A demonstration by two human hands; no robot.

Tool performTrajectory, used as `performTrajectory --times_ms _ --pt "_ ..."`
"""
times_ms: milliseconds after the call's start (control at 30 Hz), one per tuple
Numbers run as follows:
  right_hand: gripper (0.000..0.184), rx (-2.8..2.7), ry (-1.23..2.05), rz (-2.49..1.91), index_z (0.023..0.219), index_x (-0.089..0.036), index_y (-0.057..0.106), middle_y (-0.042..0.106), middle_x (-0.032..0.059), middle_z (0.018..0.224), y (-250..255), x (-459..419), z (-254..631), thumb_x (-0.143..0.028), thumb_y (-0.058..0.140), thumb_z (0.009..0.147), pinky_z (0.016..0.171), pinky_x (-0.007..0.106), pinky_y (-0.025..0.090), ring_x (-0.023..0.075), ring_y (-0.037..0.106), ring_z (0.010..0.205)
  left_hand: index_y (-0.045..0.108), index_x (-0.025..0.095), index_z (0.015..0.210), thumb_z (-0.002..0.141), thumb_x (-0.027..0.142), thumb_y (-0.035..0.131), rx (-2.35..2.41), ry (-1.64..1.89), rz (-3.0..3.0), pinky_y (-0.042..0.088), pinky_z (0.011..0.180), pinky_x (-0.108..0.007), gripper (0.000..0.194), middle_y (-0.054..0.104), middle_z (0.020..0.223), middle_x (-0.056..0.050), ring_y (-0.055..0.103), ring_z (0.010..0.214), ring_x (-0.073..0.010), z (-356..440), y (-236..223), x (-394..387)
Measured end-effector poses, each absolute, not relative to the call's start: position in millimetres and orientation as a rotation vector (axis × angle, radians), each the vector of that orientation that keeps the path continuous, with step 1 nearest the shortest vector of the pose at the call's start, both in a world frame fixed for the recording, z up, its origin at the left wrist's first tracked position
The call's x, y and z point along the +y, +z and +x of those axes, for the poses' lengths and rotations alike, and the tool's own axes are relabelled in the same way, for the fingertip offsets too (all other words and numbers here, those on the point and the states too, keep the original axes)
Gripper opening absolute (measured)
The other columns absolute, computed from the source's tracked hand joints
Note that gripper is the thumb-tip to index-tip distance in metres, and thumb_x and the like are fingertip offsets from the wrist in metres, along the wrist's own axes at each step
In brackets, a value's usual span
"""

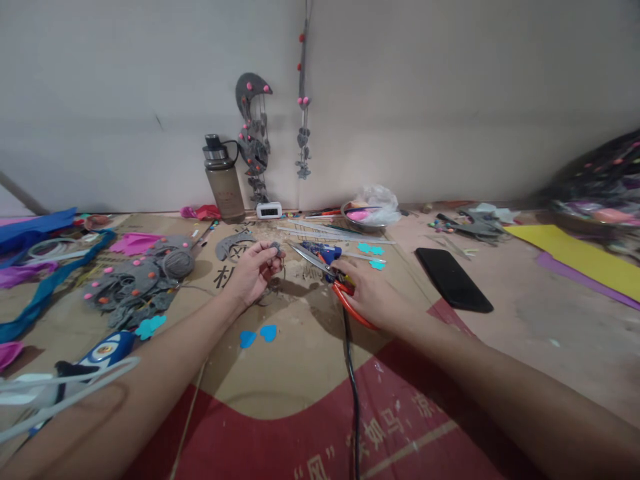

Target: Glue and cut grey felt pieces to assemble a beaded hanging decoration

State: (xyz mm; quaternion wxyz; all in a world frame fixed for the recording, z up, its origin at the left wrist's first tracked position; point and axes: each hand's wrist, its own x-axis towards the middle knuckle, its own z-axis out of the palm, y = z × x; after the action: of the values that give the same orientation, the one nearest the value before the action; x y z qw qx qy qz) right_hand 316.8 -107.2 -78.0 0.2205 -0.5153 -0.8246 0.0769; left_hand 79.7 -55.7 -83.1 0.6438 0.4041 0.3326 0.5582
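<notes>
My left hand (257, 270) pinches a small grey felt piece (275, 249) between thumb and fingers, over the cardboard. A dark thread seems to hang below it. My right hand (370, 290) grips a pair of scissors (313, 260) by the red-orange handles, and their blades point left toward the felt, a short gap away. Just behind the blades lies a blue glue gun (325, 252), partly hidden, with a black cord (354, 387) running toward me. Two blue paper hearts (268, 333) rest in front of my left hand. A grey crescent (235, 245) lies behind it.
Left of my arm are grey felt with pompoms (127, 283), a yarn ball (177, 262) and a blue-white tool (107, 350). A bottle (225, 187), a small clock (269, 211) and a bowl (367, 217) stand by the wall. A phone (453, 280) lies right.
</notes>
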Motion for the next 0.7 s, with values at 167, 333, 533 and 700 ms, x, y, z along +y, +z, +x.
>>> performTrajectory --times_ms 167,333,533,700 --pt "0.035 -2.276 0.119 -1.43 0.118 -0.02 0.054 0.059 0.0113 0.109 -80.5 -109.5 317.6 -0.027 0.047 0.085 0.079 0.03 0.042 0.0218 0.055 0.097 0.054 0.014 0.074 0.064 0.019 0.072 0.747 1.296 0.933 0.038 0.051 -0.017 0.021 0.061 0.066 0.0 0.045 0.048 -0.0035 83.2 -81.2 -57.7" --pt "0.035 -2.324 0.037 -1.471 0.117 -0.021 0.055 0.058 0.0115 0.108 -78.2 -112.7 317.3 -0.027 0.048 0.084 0.077 0.03 0.041 0.022 0.055 0.094 0.056 0.014 0.07 0.066 0.019 0.072 0.729 1.256 0.967 0.036 0.051 -0.018 0.017 0.056 0.059 0.002 0.042 0.048 -0.0041 84.6 -82.2 -60.5" --pt "0.036 -2.353 -0.006 -1.476 0.12 -0.022 0.055 0.058 0.011 0.108 -80.0 -112.0 319.0 -0.027 0.047 0.085 0.077 0.03 0.041 0.0217 0.055 0.093 0.063 0.013 0.074 0.065 0.02 0.072 0.746 1.224 1.06 0.034 0.049 -0.017 0.015 0.049 0.056 0.003 0.04 0.049 -0.0045 85.2 -84.5 -60.8" --pt "0.037 -2.364 -0.05 -1.495 0.122 -0.023 0.054 0.058 0.0114 0.107 -81.7 -112.5 319.2 -0.03 0.047 0.086 0.073 0.029 0.04 0.0204 0.055 0.088 0.066 0.013 0.076 0.064 0.021 0.071 0.768 1.204 1.109 0.035 0.048 -0.018 0.015 0.046 0.053 0.003 0.039 0.048 -0.0053 87.4 -83.8 -62.9"
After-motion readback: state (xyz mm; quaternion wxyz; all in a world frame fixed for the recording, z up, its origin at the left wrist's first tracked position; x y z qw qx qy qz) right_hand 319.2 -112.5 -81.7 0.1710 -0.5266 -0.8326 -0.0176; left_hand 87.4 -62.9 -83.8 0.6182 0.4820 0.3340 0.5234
